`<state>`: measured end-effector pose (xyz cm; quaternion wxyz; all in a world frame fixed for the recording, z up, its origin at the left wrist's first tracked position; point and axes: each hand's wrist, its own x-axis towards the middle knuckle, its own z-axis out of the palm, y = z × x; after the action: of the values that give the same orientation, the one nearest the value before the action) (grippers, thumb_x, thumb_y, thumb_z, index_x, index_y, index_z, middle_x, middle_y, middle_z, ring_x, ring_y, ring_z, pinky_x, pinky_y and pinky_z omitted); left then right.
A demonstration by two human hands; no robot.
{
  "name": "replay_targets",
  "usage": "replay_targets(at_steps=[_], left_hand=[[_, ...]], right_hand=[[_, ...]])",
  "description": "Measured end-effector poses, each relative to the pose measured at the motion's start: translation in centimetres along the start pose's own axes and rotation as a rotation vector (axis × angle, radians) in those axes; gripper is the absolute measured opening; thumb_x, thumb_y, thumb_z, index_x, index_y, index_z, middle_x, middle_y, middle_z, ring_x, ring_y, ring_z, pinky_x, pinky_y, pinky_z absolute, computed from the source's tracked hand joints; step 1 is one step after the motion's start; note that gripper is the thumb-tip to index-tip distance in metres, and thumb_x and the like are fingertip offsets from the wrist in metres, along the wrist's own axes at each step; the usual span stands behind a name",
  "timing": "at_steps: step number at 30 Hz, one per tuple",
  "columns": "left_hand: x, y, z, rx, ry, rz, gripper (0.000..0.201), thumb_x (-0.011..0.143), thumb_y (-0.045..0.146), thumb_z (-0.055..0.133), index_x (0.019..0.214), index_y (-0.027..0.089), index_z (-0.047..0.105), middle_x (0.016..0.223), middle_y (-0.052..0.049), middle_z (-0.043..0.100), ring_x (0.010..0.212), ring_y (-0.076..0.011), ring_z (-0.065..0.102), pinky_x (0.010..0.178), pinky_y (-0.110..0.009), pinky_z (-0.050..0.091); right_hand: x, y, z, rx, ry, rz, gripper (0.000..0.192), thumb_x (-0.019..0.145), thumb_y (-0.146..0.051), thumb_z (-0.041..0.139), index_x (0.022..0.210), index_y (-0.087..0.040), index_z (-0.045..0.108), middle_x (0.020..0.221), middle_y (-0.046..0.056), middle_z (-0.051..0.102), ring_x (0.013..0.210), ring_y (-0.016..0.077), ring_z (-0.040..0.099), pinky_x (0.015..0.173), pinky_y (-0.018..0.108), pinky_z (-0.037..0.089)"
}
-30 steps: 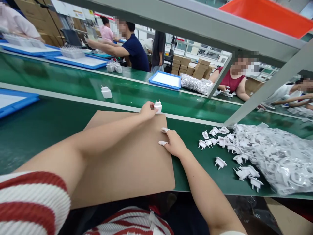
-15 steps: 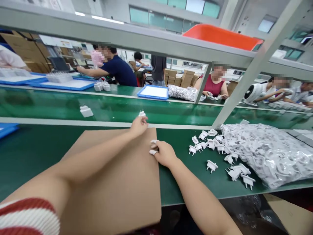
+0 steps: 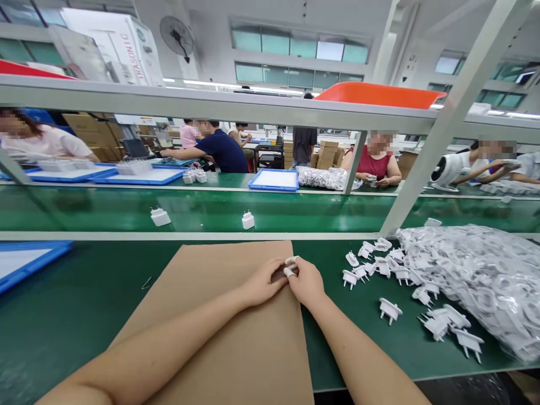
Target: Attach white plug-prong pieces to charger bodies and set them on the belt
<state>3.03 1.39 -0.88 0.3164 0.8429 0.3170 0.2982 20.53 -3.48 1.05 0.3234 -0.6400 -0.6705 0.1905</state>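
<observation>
My left hand (image 3: 265,282) is over a sheet of brown cardboard (image 3: 219,332), its thumb and fingers apart with nothing visible between them. Its fingertips meet those of my right hand (image 3: 307,283), at the sheet's right edge. White covers sit on the tips of my right thumb and a finger; a small gap shows between them and I see nothing held. Beyond the sheet, a white plug adapter (image 3: 248,220) stands on the green belt (image 3: 202,216). Another white adapter (image 3: 160,217), with pins upward, is farther left.
Loose white plug pieces (image 3: 390,310) lie to the right, beside a clear bag (image 3: 476,275) full of them. A blue-rimmed tray (image 3: 37,259) is at left. A slanted metal post (image 3: 447,118) and a shelf beam (image 3: 211,107) cross the view. Co-workers sit beyond the belt.
My left hand has let go of the white adapter on the belt and drawn back to my right hand. The right hand's fingertips have come closer together. The camera view has tilted up.
</observation>
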Motion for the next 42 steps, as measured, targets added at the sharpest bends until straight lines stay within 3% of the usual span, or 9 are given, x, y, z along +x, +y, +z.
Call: replay_targets(at_steps=[7,12,17,19,24,29,37,39,42], left_hand=[[0.0,-2.1,0.1,-0.243,0.131,-0.051,0.033,0.087,0.026,0.069,0.119,0.021,0.068,0.122,-0.011,0.069,0.116,-0.0275,0.066,0.109,-0.050,0.051],[0.1,-2.8,0.3,-0.248,0.221,0.055,0.032,0.088,0.026,0.071,0.120,0.022,0.070,0.121,-0.012,0.066,0.113,-0.0257,0.066,0.106,-0.048,0.054],[0.0,-2.1,0.0,-0.263,0.216,0.153,0.028,0.091,0.019,0.068,0.119,0.023,0.070,0.123,-0.011,0.064,0.117,-0.0242,0.066,0.107,-0.045,0.055],[-0.2,-1.5,-0.1,-0.255,0.209,0.204,0.029,0.092,0.017,0.068,0.120,0.023,0.070,0.125,-0.011,0.063,0.120,-0.0237,0.065,0.109,-0.045,0.054],[-0.5,-0.5,-0.2,-0.164,0.188,0.362,0.033,0.091,0.020,0.075,0.123,0.026,0.071,0.125,-0.010,0.067,0.121,-0.0246,0.063,0.110,-0.046,0.051],[-0.5,-1.1,-0.3,-0.077,0.182,0.417,0.037,0.095,0.017,0.067,0.130,0.028,0.069,0.125,-0.009,0.068,0.119,-0.0241,0.063,0.105,-0.045,0.053],[-0.1,-1.7,-0.6,0.101,0.224,0.477,0.037,0.094,0.010,0.060,0.125,0.027,0.071,0.118,-0.009,0.070,0.110,-0.0237,0.064,0.097,-0.043,0.054],[-0.1,-1.7,-0.6,0.130,0.217,0.491,0.037,0.094,0.011,0.060,0.125,0.027,0.071,0.119,-0.009,0.070,0.110,-0.0244,0.064,0.097,-0.045,0.054],[-0.1,-1.5,-0.6,0.153,0.212,0.517,0.036,0.095,0.013,0.060,0.128,0.026,0.068,0.118,-0.010,0.071,0.109,-0.0248,0.064,0.096,-0.045,0.053]], right_hand=[[0.3,0.7,1.3,0.186,0.027,-0.158,0.022,0.091,-0.025,0.061,0.103,-0.026,0.080,0.114,0.008,0.075,0.112,0.0280,0.064,0.102,0.045,0.050],[0.9,1.5,0.9,0.182,0.025,-0.070,0.028,0.094,-0.031,0.054,0.089,-0.024,0.081,0.130,0.010,0.071,0.125,0.0309,0.057,0.112,0.050,0.042],[0.8,1.2,0.6,0.260,-0.076,-0.040,0.036,0.096,-0.037,0.048,0.070,-0.022,0.067,0.142,0.013,0.063,0.139,0.0319,0.044,0.119,0.050,0.033],[0.6,1.0,0.5,0.281,-0.112,-0.017,0.034,0.097,-0.040,0.047,0.077,-0.022,0.069,0.143,0.013,0.060,0.141,0.0307,0.041,0.121,0.049,0.031],[0.1,0.4,0.3,0.294,-0.206,0.012,0.047,0.096,-0.040,0.044,0.135,-0.025,0.065,0.165,0.006,0.039,0.150,0.0270,0.030,0.128,0.052,0.019],[-0.4,-0.3,0.0,0.237,-0.292,-0.084,0.040,0.098,-0.038,0.040,0.110,-0.024,0.075,0.171,0.002,0.032,0.154,0.0283,0.022,0.129,0.053,0.014],[-0.3,-1.2,-0.6,0.089,-0.329,-0.084,0.039,0.099,-0.034,0.038,0.087,-0.022,0.073,0.172,0.002,0.030,0.154,0.0320,0.019,0.126,0.055,0.017],[-0.2,-1.2,-0.8,0.098,-0.320,-0.060,0.038,0.098,-0.033,0.039,0.093,-0.022,0.075,0.171,0.004,0.032,0.154,0.0317,0.022,0.126,0.054,0.018],[0.0,-0.8,-0.6,0.169,-0.294,-0.002,0.044,0.096,-0.033,0.042,0.128,-0.023,0.070,0.167,0.007,0.037,0.154,0.0291,0.024,0.128,0.052,0.018]])
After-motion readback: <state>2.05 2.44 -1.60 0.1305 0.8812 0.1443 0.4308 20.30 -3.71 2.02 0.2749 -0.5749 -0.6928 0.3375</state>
